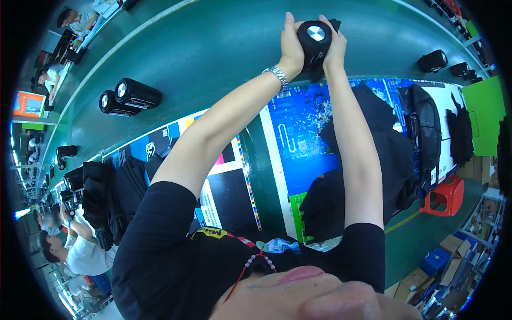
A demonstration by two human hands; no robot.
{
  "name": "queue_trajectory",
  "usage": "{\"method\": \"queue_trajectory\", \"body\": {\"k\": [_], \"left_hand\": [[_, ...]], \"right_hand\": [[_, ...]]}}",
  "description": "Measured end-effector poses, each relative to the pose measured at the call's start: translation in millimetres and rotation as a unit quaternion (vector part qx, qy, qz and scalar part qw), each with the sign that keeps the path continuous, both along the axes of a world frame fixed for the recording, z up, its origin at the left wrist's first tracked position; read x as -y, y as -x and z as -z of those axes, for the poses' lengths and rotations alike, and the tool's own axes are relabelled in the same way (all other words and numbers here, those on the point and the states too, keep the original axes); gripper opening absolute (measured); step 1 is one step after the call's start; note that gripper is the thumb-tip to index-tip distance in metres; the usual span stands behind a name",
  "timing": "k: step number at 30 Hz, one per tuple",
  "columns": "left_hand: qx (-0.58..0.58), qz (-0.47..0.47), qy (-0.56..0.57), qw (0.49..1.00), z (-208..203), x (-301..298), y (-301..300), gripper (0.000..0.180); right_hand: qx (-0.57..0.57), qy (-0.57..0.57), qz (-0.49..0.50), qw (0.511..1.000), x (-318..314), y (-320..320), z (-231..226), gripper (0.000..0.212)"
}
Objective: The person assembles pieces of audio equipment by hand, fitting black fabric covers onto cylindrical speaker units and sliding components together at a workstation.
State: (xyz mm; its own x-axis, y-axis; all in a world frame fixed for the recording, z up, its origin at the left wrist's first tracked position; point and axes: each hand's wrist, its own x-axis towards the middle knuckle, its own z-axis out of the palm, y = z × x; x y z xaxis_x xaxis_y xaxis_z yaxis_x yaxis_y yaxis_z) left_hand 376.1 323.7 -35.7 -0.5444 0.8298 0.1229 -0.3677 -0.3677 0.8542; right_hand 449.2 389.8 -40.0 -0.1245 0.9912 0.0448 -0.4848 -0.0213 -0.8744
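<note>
A black cylindrical portable speaker (pixel 312 52) with a shiny silver round end is held up between my two hands over the green work surface. My left hand (pixel 291 49), with a metal watch band at its wrist, presses on the speaker's left side, its thumb pointing up. On the opposite side my right hand (pixel 335 49) grips it. Dark cloth-like material shows behind the right fingers and below the speaker; its exact shape is partly hidden. Left of my arms, two similar speakers (pixel 137 94) lie side by side on the green surface.
Black fabric pieces (pixel 373 144) lie on blue printed sheets (pixel 298 128) nearer me. More black cloth (pixel 128 178) is piled at left. Other speakers (pixel 432 61) lie at far right. A red stool (pixel 444 196) and cardboard boxes (pixel 413 282) stand at right. Co-workers (pixel 80 250) sit at left.
</note>
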Motion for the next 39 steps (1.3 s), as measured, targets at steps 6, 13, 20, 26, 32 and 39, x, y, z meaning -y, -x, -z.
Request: {"method": "queue_trajectory", "body": {"k": [6, 13, 20, 26, 32, 39], "left_hand": [[-0.153, -0.092, 0.115, 0.977, 23.7, -26.7, -8.4, 0.069], [-0.073, -0.052, 0.167, 0.982, 15.5, 22.8, 39.9, 0.057], [-0.155, -0.028, 0.083, 0.984, -68.7, 173.1, 85.0, 0.051], [-0.2, 0.054, 0.059, 0.977, -70.2, 250.4, 42.6, 0.025], [-0.222, -0.102, 0.076, 0.967, -27.4, 314.2, 68.0, 0.011], [0.095, 0.021, 0.101, 0.99, -25.9, 363.7, 94.8, 0.016]], "right_hand": [[0.127, 0.007, 0.106, 0.986, -39.9, -20.2, 55.3, 0.024], [0.463, -0.071, 0.206, 0.859, -40.8, -34.8, 5.2, 0.059], [0.051, -0.002, -0.015, 0.999, 54.2, -79.0, -120.0, 0.05], [0.018, 0.086, -0.235, 0.968, 216.8, 13.0, -87.9, 0.046], [-0.019, 0.152, -0.289, 0.945, 308.0, 47.0, -47.5, 0.032], [0.015, 0.113, -0.3, 0.947, 338.4, 69.0, -44.2, 0.028]]}}
